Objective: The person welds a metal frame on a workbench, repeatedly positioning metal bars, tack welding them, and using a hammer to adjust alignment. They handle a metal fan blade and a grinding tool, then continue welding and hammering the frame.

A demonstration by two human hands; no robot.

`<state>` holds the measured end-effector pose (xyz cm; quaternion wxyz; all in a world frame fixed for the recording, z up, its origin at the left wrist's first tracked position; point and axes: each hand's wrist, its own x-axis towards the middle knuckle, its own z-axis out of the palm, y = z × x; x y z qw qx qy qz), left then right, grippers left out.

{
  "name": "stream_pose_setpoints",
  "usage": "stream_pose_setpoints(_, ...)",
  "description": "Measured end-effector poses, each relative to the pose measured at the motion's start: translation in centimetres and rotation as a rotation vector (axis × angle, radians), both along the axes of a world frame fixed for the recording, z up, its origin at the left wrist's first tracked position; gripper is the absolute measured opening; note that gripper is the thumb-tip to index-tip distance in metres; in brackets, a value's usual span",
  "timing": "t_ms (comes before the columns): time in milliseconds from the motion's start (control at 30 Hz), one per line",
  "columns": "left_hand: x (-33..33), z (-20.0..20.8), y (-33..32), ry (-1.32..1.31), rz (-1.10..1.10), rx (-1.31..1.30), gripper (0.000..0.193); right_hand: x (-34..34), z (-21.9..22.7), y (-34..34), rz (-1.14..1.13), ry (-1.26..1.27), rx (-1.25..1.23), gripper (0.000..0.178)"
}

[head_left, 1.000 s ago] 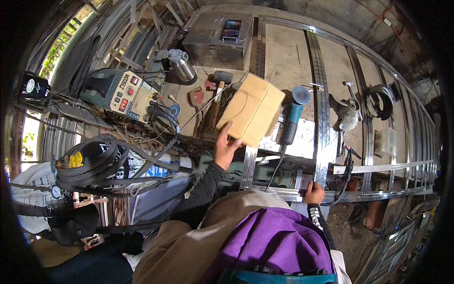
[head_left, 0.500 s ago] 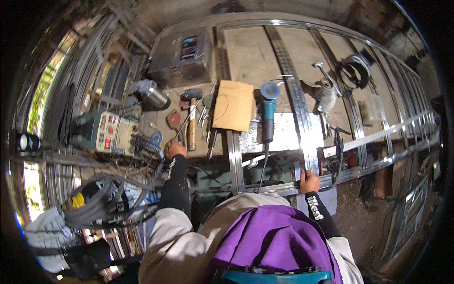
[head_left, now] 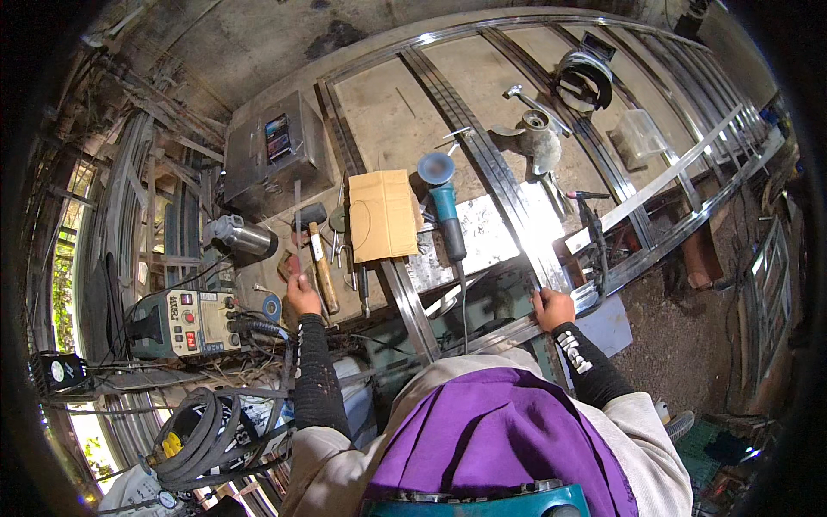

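Observation:
My left hand [head_left: 303, 295] is closed round the lower end of a thin metal strip [head_left: 298, 215], which points away from me past the hammer. Just right of that hand lies a hammer [head_left: 323, 267] with a wooden handle. My right hand [head_left: 553, 310] grips the near end of a cross bar of the shiny metal frame [head_left: 465, 116], thumb on top. Between the hands lie a folded piece of cardboard [head_left: 380, 215] and a teal angle grinder [head_left: 445, 211], disc facing up. A bare metal sheet [head_left: 491, 228] shines beside the grinder.
At left stand a welding machine [head_left: 185, 323] and coiled hoses [head_left: 202, 431]. A metal box [head_left: 280, 164] with a phone-like object on it sits at the far left. A metal propeller [head_left: 536, 142], a welding mask [head_left: 584, 79] and a clear plastic container [head_left: 637, 138] lie at the right.
The view has shifted and turned, so the bench appears rotated. The strip in my left hand has swung from leaning right to nearly straight away from me. My right hand stays on the frame.

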<state>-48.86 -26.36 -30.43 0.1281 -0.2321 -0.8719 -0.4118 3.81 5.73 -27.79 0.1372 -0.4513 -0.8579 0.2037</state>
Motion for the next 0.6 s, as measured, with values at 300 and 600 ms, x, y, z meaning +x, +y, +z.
stream_pose_setpoints(300,7.3,4.0,3.8,-0.024,-0.239,-0.151,0.011,0.1,0.2,0.2,-0.016,-0.018,-0.023,0.035)
stream_pose_setpoints(600,9.8,10.8,4.7,-1.014,-0.189,0.471,0.013,1.2,-0.9,0.0,-0.060,-0.085,-0.002,0.034)
